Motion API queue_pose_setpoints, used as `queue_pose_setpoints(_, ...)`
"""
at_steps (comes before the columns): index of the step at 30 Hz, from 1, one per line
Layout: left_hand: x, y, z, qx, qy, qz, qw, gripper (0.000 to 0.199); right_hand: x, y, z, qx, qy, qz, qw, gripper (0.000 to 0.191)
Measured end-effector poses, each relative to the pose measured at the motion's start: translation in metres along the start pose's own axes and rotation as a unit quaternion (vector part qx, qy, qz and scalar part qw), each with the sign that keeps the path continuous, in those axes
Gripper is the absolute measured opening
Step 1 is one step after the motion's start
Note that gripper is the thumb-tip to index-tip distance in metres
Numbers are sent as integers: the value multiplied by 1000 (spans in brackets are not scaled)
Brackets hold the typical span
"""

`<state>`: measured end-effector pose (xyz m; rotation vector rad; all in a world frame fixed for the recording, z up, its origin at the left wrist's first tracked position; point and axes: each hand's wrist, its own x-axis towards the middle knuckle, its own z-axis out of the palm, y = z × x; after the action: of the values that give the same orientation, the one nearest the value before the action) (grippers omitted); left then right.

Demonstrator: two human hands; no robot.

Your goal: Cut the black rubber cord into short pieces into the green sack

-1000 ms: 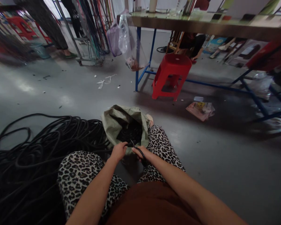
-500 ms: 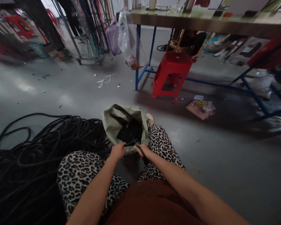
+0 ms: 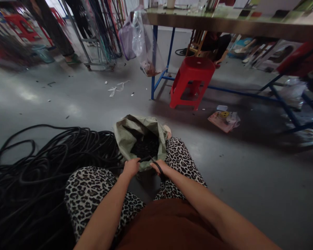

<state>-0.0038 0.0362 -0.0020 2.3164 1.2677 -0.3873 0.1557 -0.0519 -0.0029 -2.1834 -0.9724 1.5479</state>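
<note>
Keeping that thick, black, rubbery-looking cord (image 3: 145, 159) taut over the pale-green plastic sack (image 3: 123, 138) should help; left hand (image 3: 131, 167) pinches it there, right hand (image 3: 163, 165) is curled round black-handled metal scissors (image 3: 159, 167), so I'd cut square.

Cord (image 3: 91, 147) lies heaped left of the sack (image 3: 123, 137); beyond, to the right, a stool (image 3: 196, 65) stands by the tabletop (image 3: 224, 26).

The green sack (image 3: 123, 139) looks like crinkly plastic. The black cord (image 3: 54, 156) looks smooth and dull. The stool (image 3: 179, 85) is smooth plastic, the hanging clear bag (image 3: 141, 40) shiny plastic, the floor (image 3: 88, 100) shiny.
</note>
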Motion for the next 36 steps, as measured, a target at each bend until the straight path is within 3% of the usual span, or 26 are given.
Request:
queue_pose_setpoints(15,4,-1,0,-24,43,-25,998,37,-2,1,0,81,2,22,996,34)
queue_pose_setpoints(25,3,3,-2,-31,61,-5,998,35,-9,-3,0,83,-77,-12,994,38)
queue_pose_setpoints(36,2,5,-1,-18,53,21,998,34,-9,-5,1,99,-83,9,992,40)
